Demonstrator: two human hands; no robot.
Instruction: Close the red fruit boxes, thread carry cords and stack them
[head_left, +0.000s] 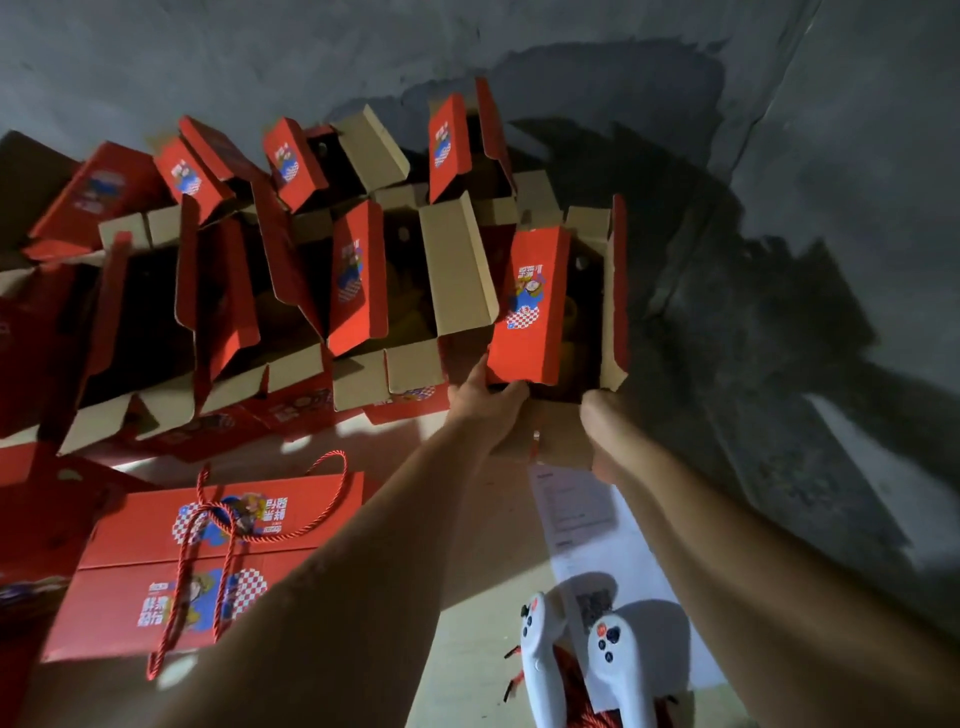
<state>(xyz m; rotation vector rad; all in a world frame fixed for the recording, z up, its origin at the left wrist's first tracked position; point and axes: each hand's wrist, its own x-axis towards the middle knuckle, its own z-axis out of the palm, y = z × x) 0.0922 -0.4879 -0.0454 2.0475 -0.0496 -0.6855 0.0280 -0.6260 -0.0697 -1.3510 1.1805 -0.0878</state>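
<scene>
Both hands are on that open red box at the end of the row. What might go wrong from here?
The left hand grips the near end of the open box, and the right hand is at its near brown flap. Its tall side flaps stand upright, so one may fold askew or crease. Neighbouring open boxes crowd close, and their flaps might snag. White controllers and red cords lie below the arms, an easy tangle or trip.

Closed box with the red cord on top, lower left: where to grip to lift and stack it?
Probably by the cord, from above. It is threaded through the closed box lid and its loops lie loose on the flat top, so fingers can hook under them. The box's sides are crowded by other red boxes, which makes a side grip awkward.
</scene>
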